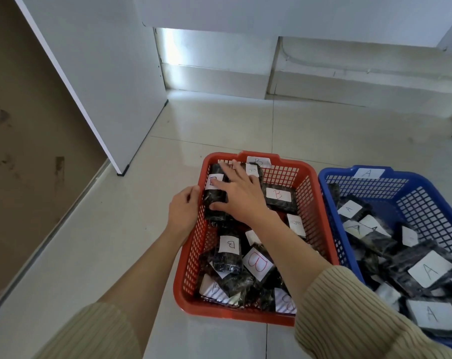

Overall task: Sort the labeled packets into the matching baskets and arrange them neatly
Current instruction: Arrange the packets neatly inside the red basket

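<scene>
With my left grip [183,211] clasping the red plastic mesh basket [289,162], my flat, straight-fingered right grip [241,195] may topple the black B-labelled packet [214,196] far left.

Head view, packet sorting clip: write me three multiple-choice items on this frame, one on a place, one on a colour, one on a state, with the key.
1. Where does the right hand rest?
A. in the air, on nothing
B. on the person's knee
C. on a B packet in the far left corner of the red basket

2. What colour is the basket tagged A?
A. red
B. blue
C. green

3. What is the left hand doing?
A. gripping the red basket's left rim
B. lifting a packet
C. pointing upward

Key:
1 C, its fingers lie spread over that packet.
2 B, the A tag sits on the far rim of the blue basket.
3 A, its fingers curl over the rim.
</scene>
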Available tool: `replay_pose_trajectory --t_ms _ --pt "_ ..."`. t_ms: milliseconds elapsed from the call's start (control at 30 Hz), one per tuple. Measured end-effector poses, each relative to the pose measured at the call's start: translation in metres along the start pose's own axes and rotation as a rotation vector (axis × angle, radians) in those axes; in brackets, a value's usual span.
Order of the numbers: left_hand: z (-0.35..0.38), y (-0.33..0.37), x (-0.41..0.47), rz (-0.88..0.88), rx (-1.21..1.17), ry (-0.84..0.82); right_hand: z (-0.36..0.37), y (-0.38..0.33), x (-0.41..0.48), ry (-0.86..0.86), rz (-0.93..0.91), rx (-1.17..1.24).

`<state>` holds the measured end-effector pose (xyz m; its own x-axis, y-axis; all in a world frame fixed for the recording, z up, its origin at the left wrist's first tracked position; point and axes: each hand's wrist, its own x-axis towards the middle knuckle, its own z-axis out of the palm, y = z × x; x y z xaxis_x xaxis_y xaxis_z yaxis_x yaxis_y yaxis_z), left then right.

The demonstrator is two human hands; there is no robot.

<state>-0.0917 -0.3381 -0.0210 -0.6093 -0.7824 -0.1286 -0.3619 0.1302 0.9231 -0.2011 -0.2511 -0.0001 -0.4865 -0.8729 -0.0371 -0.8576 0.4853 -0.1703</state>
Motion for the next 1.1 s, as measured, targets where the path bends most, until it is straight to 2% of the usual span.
replay_pose_trajectory --t_ms 200,400,800,1000,1100 --pt "0.000 -0.002 0.000 0.019 0.004 -0.011 0.017 0.003 -0.004 -0.012 -0.030 -0.186" --pt "0.000 0.001 0.000 0.028 0.049 -0.003 0.009 -0.006 -0.001 -0.041 -0.040 -0.274" --pt "0.000 0.004 0.003 0.009 0.112 -0.001 0.005 0.002 -0.008 -0.016 -0.059 -0.194" --pt "-0.001 0.005 0.004 -0.034 0.059 0.003 0.010 0.000 -0.013 0.122 -0.079 -0.026" --pt "-0.002 0.005 0.004 -0.058 0.036 -0.002 0.013 -0.001 -0.013 0.134 -0.069 -0.001"
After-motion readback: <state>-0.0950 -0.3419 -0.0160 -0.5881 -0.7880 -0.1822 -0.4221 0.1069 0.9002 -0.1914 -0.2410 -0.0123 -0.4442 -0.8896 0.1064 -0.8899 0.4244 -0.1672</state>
